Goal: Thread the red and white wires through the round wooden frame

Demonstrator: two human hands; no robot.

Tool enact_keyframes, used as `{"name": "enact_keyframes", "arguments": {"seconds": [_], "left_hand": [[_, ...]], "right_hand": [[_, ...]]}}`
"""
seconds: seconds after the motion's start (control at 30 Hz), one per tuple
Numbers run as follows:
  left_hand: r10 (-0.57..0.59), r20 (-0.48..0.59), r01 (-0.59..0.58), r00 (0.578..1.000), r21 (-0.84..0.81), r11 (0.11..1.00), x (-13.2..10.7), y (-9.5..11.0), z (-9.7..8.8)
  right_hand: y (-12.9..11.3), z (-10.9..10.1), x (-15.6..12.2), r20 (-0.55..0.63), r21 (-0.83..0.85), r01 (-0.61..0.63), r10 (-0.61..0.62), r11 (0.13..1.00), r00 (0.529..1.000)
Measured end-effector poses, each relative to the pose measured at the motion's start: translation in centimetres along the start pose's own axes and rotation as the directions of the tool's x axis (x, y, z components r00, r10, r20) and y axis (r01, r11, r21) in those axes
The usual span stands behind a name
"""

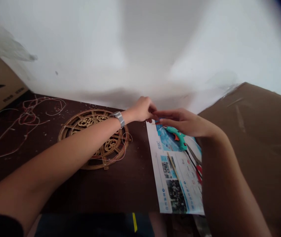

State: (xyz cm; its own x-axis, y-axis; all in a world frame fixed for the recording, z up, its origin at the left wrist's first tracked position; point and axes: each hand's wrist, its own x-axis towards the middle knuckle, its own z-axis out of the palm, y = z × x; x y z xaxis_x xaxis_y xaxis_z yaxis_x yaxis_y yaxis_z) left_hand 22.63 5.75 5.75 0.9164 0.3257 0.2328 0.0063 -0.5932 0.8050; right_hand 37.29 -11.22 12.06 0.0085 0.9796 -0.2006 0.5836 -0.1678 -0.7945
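Closest up, the dark table [120, 194] has a printed brochure [158, 171] on its right side, with a teal hot glue gun [180, 140] lying on top, and a round openwork wooden panel [110, 144] to the left. Past those, the left hand [142, 110] and right hand [183, 121] meet at the fingertips, fingers bent, tbh can't tell if they're pinching anything. Tangled wires [26, 115] sit far left, white wall [100, 49] behind.

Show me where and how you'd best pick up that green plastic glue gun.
Probably by the green plastic glue gun's handle, coming from above on the near side. The gun lies on its side, with its handle slanting towards the wearer and its orange trigger facing left. The narrow nozzle points away to the left, and a thin black cord trails from the handle's end.
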Motion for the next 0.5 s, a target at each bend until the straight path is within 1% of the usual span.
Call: {"name": "enact_keyframes", "arguments": {"seconds": [0.07,0.17,0.23,0.3,0.4,0.47,0.5], "left_hand": [[-0.005,0.027,0.005,1.0,-0.016,1.0,0.6,-0.2,0.3],[-0.008,0.004,0.008,1.0,-0.006,1.0,1.5,-0.6,0.7],[-0.027,-0.03,0.027,0.999,0.012,1.0,2.1,-1.2,0.8],[-0.054,-0.075,0.057,0.996,0.037,0.998,2.6,-2.1,0.7],[-0.079,-0.147,0.093,0.986,0.089,0.992,2.8,-3.6,0.2],[-0.087,-0.172,0.109,0.981,0.124,0.986,2.6,-4.5,-0.1],[-0.094,-0.175,0.119,0.98,0.14,0.983,2.4,-4.8,-0.3]], "right_hand": [[0.8,-0.1,-0.4,-0.014,-0.025,-0.013,0.012,1.0,1.0],[2.3,-0.1,-0.9,-0.086,-0.008,-0.001,0.0,1.0,0.996],[3.0,0.1,-1.3,-0.161,0.006,-0.026,0.027,1.0,0.987],[3.1,0.3,-2.2,-0.267,0.014,-0.077,0.078,0.997,0.961],[2.8,0.4,-5.1,-0.405,0.017,-0.123,0.119,0.992,0.906],[2.9,0.0,-8.2,-0.446,0.001,-0.121,0.109,0.993,0.889],[3.3,-0.4,-10.0,-0.474,-0.019,-0.102,0.081,0.995,0.877]]}}
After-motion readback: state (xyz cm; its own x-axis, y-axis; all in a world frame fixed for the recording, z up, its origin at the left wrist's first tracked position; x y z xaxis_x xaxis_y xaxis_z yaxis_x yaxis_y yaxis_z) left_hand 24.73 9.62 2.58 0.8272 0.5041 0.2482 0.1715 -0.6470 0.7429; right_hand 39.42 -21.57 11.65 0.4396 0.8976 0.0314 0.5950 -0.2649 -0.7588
